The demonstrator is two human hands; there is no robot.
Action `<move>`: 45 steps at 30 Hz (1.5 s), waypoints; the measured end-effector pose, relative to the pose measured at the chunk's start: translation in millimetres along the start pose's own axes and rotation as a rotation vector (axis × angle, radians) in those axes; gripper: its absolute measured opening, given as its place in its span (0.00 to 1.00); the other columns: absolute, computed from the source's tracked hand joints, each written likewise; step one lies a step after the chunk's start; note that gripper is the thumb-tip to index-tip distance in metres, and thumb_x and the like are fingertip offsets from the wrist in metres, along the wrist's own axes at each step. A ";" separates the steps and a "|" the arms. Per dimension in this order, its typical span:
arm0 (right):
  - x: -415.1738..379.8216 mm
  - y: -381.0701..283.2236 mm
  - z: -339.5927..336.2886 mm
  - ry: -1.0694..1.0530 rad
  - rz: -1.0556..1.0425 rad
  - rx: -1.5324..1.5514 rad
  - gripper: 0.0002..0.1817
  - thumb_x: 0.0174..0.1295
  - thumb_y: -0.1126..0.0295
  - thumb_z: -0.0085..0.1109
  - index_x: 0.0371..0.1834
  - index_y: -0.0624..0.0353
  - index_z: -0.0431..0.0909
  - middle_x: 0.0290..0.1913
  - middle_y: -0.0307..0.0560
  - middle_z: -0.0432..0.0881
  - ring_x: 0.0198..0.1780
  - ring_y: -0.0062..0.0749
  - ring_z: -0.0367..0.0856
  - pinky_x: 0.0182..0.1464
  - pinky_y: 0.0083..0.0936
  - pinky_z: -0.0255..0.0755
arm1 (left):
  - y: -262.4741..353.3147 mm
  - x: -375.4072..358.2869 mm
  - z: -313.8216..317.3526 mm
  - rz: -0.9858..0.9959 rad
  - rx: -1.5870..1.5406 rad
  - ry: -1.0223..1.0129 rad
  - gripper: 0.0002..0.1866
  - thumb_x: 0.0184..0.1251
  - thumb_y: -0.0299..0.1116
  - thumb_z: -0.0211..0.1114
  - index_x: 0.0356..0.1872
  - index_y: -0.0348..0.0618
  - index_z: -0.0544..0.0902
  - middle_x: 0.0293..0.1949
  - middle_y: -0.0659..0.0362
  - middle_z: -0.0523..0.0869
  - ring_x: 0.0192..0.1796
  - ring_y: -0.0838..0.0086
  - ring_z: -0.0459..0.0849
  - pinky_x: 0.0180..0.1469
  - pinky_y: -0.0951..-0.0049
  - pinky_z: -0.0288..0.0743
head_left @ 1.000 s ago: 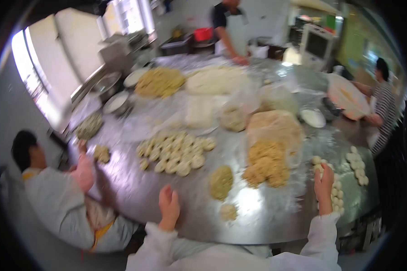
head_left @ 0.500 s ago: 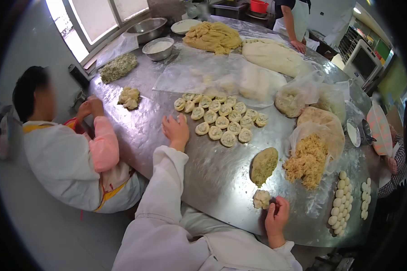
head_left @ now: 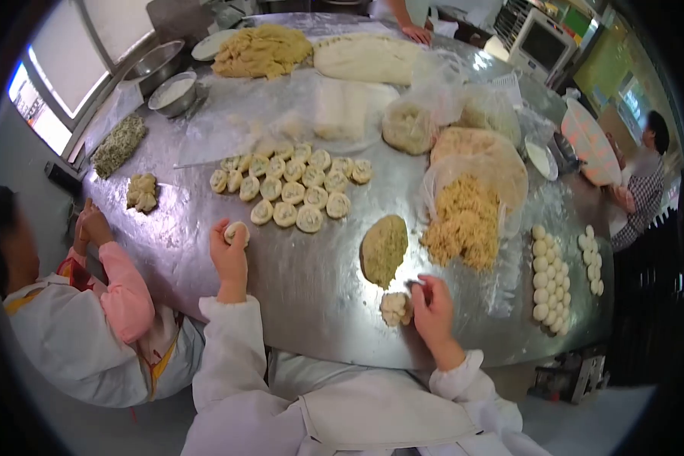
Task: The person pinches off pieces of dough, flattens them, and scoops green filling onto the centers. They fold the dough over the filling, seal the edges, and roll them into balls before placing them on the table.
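My left hand (head_left: 229, 262) is closed round one pale dough wrapper (head_left: 237, 233), near the front-left of several filled dough rounds (head_left: 292, 191). Their centres show greenish filling. Over the table's front, my right hand (head_left: 435, 313) pinches a small dark object whose tip (head_left: 413, 284) shows past the fingers; I cannot make out its kind. Beside that hand lies a small lumpy piece of dough (head_left: 394, 309). Just behind it sits an oval mound of greenish filling (head_left: 384, 251). A heap of orange-brown crumbly filling (head_left: 463, 224) spills from a plastic bag farther right.
Small white dough balls (head_left: 551, 281) line the metal table's (head_left: 311, 296) right side. Large dough masses (head_left: 368, 59) and metal bowls (head_left: 172, 95) stand at the back. A co-worker (head_left: 83, 319) sits at left, another person (head_left: 642, 182) at right.
My view has turned right. My left hand, open beside the rounds before, now holds a dough wrapper nearer me. My right hand has lifted slightly, showing a dark tip at its fingers.
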State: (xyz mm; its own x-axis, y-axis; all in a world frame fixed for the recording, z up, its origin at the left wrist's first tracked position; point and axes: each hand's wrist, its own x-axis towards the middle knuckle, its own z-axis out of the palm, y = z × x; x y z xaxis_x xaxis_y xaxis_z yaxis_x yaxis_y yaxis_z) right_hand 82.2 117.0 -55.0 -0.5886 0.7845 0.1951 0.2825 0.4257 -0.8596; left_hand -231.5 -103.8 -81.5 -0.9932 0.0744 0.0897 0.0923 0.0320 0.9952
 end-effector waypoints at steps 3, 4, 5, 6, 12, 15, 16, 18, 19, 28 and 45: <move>21.7 -28.8 -1.8 -0.105 -0.075 -0.035 0.16 0.59 0.74 0.62 0.52 0.60 0.76 0.45 0.47 0.78 0.33 0.29 0.79 0.38 0.24 0.75 | 24.8 -48.8 1.5 -0.457 -0.628 -0.215 0.13 0.71 0.30 0.58 0.54 0.43 0.75 0.39 0.62 0.81 0.40 0.75 0.82 0.38 0.75 0.77; 28.3 -30.7 0.3 -0.114 -0.107 -0.070 0.18 0.59 0.74 0.62 0.53 0.59 0.76 0.47 0.48 0.78 0.35 0.32 0.79 0.39 0.25 0.75 | 24.8 -66.4 1.9 -0.528 -0.667 -0.261 0.14 0.71 0.31 0.58 0.55 0.41 0.75 0.40 0.61 0.81 0.41 0.75 0.82 0.39 0.75 0.77; 34.5 -33.0 3.2 -0.126 -0.141 -0.105 0.19 0.58 0.74 0.63 0.55 0.59 0.75 0.49 0.49 0.78 0.37 0.34 0.80 0.40 0.27 0.76 | 25.7 -83.5 4.4 -0.598 -0.706 -0.304 0.14 0.71 0.32 0.58 0.55 0.40 0.75 0.41 0.60 0.81 0.42 0.74 0.82 0.40 0.74 0.77; 41.9 -35.4 6.3 -0.140 -0.178 -0.139 0.21 0.58 0.74 0.63 0.56 0.58 0.74 0.51 0.49 0.77 0.39 0.37 0.80 0.41 0.28 0.76 | 29.7 -98.3 9.3 -0.653 -0.758 -0.349 0.15 0.71 0.33 0.58 0.55 0.40 0.75 0.42 0.59 0.82 0.41 0.73 0.81 0.41 0.73 0.77; 92.7 -32.5 27.2 -0.132 -0.491 -0.326 0.23 0.55 0.74 0.64 0.56 0.58 0.73 0.52 0.54 0.77 0.47 0.52 0.78 0.48 0.37 0.75 | 49.2 -144.2 34.8 -0.945 -0.935 -0.567 0.17 0.73 0.37 0.56 0.56 0.40 0.74 0.49 0.54 0.82 0.46 0.69 0.81 0.46 0.69 0.77; 93.7 -16.8 41.1 -0.193 -0.410 -0.285 0.19 0.54 0.75 0.64 0.51 0.58 0.75 0.45 0.55 0.77 0.45 0.52 0.78 0.47 0.38 0.74 | 52.8 -153.8 44.1 -0.992 -0.917 -0.661 0.17 0.73 0.38 0.55 0.57 0.40 0.73 0.50 0.54 0.81 0.47 0.68 0.80 0.48 0.70 0.77; 95.2 -16.3 43.1 -0.165 -0.428 -0.286 0.17 0.53 0.75 0.64 0.48 0.57 0.76 0.41 0.53 0.77 0.42 0.52 0.78 0.43 0.39 0.74 | 66.0 -158.5 47.6 -1.017 -0.917 -0.680 0.18 0.74 0.38 0.55 0.57 0.40 0.73 0.50 0.54 0.81 0.47 0.68 0.80 0.49 0.71 0.77; 92.0 -20.7 42.0 -0.109 -0.439 -0.275 0.14 0.53 0.74 0.65 0.43 0.56 0.77 0.37 0.51 0.76 0.37 0.50 0.77 0.38 0.40 0.73 | 70.9 -162.5 56.7 -1.051 -0.908 -0.727 0.17 0.74 0.39 0.55 0.57 0.40 0.72 0.50 0.54 0.80 0.46 0.68 0.81 0.49 0.71 0.77; 91.4 -20.6 42.5 -0.111 -0.422 -0.272 0.12 0.53 0.73 0.64 0.42 0.56 0.76 0.37 0.51 0.76 0.37 0.50 0.78 0.37 0.39 0.73 | 65.7 -165.3 59.2 -1.065 -0.897 -0.744 0.17 0.74 0.39 0.55 0.56 0.39 0.73 0.50 0.55 0.80 0.46 0.68 0.81 0.50 0.71 0.77; 73.3 -15.9 35.5 -0.196 -0.278 -0.257 0.07 0.58 0.70 0.61 0.37 0.57 0.76 0.34 0.53 0.78 0.36 0.50 0.79 0.37 0.39 0.74 | 66.9 -175.1 76.6 -1.007 -0.715 -0.754 0.12 0.74 0.32 0.55 0.54 0.40 0.73 0.49 0.55 0.78 0.50 0.66 0.80 0.54 0.71 0.77; 37.7 -73.6 -8.5 -0.486 0.388 0.590 0.13 0.65 0.71 0.60 0.51 0.64 0.77 0.35 0.35 0.80 0.31 0.14 0.75 0.34 0.14 0.71 | 60.5 -178.9 79.6 -0.891 -0.762 -0.735 0.16 0.73 0.29 0.52 0.59 0.39 0.69 0.54 0.51 0.76 0.57 0.66 0.77 0.61 0.65 0.72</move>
State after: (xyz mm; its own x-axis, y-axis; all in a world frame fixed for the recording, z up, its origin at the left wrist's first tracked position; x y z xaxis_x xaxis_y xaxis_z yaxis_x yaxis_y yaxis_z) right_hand 45.7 119.1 19.7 -0.8291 0.4885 -0.2720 0.1703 -0.2427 -0.9550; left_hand -42.5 -35.8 -40.4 -0.4081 0.8277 -0.3851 -0.8454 -0.1834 0.5016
